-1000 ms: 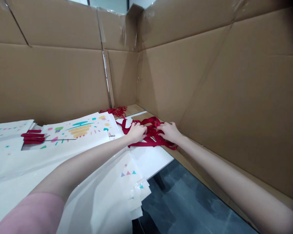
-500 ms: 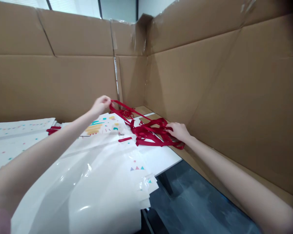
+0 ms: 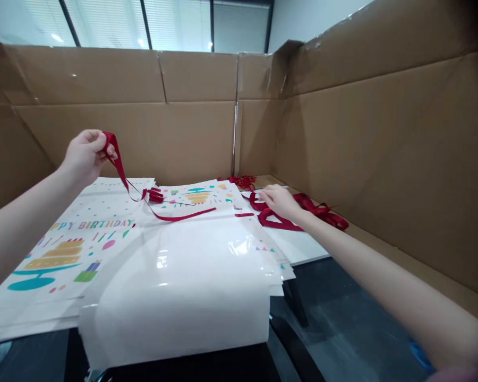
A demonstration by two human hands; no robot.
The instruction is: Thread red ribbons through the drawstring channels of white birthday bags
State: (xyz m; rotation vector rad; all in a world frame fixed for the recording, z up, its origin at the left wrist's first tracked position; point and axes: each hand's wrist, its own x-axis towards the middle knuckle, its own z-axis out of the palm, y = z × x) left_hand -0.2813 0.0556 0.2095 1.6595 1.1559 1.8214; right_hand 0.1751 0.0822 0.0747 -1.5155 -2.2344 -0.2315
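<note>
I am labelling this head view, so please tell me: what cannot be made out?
Head view:
Lettering: its start is behind the left forearm.
Ribbon heap: partly covered by the right hand.
Blue object: unidentifiable, partly behind the right forearm.
Red tangle: too small to separate its strands.

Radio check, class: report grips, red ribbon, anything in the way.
Left grip: raised, pinching red ribbon. Right grip: at ribbon pile, hold unclear. Ribbon: hanging down onto white sheet. Possible hindrance: cardboard wall at right.
</note>
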